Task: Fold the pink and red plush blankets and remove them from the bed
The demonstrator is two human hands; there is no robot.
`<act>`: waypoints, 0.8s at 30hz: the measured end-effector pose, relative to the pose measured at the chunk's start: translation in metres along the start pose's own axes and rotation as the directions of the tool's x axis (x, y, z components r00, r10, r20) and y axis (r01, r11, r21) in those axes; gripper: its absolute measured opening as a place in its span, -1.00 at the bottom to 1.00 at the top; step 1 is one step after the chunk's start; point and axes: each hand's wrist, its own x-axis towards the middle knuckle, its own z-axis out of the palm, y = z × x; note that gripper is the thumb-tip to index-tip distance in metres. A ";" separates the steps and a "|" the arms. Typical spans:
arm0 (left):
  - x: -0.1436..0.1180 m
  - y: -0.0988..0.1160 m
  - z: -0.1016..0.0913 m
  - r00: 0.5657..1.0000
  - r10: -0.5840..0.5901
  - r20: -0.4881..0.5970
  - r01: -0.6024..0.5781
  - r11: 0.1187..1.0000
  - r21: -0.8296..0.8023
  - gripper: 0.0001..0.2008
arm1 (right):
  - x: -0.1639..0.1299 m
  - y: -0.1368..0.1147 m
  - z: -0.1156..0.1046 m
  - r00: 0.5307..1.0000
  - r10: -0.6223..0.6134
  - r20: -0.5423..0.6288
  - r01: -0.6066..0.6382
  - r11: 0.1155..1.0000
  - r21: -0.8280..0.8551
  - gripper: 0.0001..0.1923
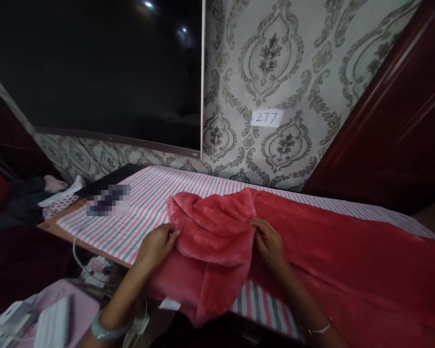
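A red plush garment (217,232) lies across the striped cloth, partly bunched in front of me and spread flat toward the right. Its near part hangs over the table's front edge, where a small white tag (169,303) shows. My left hand (158,245) pinches the left edge of the bunched part between thumb and fingers. On the other side, my right hand (268,239) is closed on the fabric's right edge. What kind of garment it is cannot be told from its folds.
Pink, grey and white striped cloth (130,222) covers the table. A large dark TV screen (105,72) stands behind on the left. A pixelated dark object (108,200) lies on the cloth. At lower left a pink stool (81,307) bears white boxes. A cable (80,263) hangs off the edge.
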 end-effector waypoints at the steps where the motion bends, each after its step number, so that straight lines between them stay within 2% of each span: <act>1: 0.000 -0.005 0.002 0.998 -0.045 0.049 0.044 0.999 0.015 -0.63 | -0.004 0.002 0.000 1.000 0.017 -0.020 -0.017 1.000 -0.002 -0.72; 4: -0.004 -0.006 0.014 0.984 -0.065 0.164 0.075 0.996 -0.052 -0.50 | -0.014 0.006 0.003 0.998 0.060 -0.030 -0.060 0.998 -0.002 -0.72; 7: -0.011 0.008 0.028 0.990 0.009 0.143 0.036 0.950 -0.310 -0.51 | -0.019 0.007 0.005 0.996 0.083 -0.032 -0.083 0.996 0.017 -0.72; 10: -0.018 0.027 0.038 0.997 0.067 0.031 -0.033 0.781 -0.624 -0.50 | -0.020 0.007 0.006 0.994 0.096 -0.044 -0.094 0.995 0.037 -0.73; 12: -0.022 0.039 0.041 0.999 0.054 0.006 -0.032 0.685 -0.728 -0.44 | -0.020 0.008 0.005 0.994 0.102 -0.049 -0.100 0.994 0.046 -0.73; 16: -0.028 0.055 0.050 0.988 0.072 0.140 0.080 0.537 -0.840 -0.52 | -0.021 0.008 0.004 0.992 0.105 -0.075 -0.101 0.993 0.062 -0.73; 19: -0.029 0.061 0.056 0.973 0.061 0.222 0.161 0.507 -0.846 -0.63 | -0.022 0.007 0.004 0.989 0.113 -0.097 -0.107 0.992 0.069 -0.72; 20: -0.028 0.063 0.054 0.980 0.022 0.197 0.157 0.518 -0.841 -0.64 | -0.022 0.006 0.005 0.988 0.118 -0.099 -0.111 0.991 0.068 -0.72; 22: -0.022 0.066 0.042 0.994 -0.073 0.079 0.106 0.540 -0.835 -0.60 | -0.020 0.004 0.005 0.987 0.119 -0.107 -0.113 0.992 0.062 -0.73; 24: -0.010 0.072 0.017 0.988 -0.134 -0.074 0.015 0.564 -0.826 -0.56 | -0.012 -0.001 0.004 0.990 0.088 -0.111 -0.082 0.995 0.052 -0.74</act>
